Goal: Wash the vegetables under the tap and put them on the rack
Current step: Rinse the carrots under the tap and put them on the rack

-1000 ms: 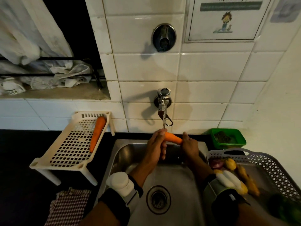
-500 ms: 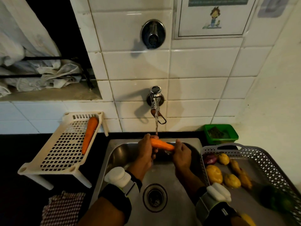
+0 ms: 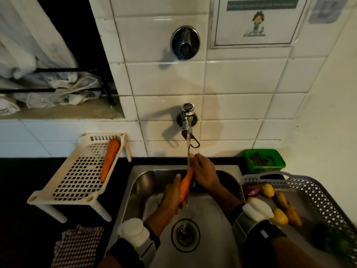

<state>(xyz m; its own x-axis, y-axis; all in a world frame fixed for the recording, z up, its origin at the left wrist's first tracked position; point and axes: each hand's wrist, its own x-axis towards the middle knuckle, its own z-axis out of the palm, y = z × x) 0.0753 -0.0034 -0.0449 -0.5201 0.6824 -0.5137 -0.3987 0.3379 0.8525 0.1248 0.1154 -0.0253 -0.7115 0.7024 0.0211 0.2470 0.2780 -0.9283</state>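
Where hands (image 3: 202, 174) grip, carrot (image 3: 185, 185) half-hidden.

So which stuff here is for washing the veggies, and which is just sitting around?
For the job: tap, sink, carrot being rinsed, left hand, right hand, rack holding a washed carrot, basket of vegetables.

Just lying about: green tub, checked cloth, wall poster.

Dim, warm light falls from above, brightest on the white tiles (image 3: 241, 78) at upper centre, where the tap (image 3: 187, 113) casts soft shadows to its left. The dark bench (image 3: 23, 190) at lower left loses detail. Wide-angle bending curves the edges, and the lower right corner is blurred.
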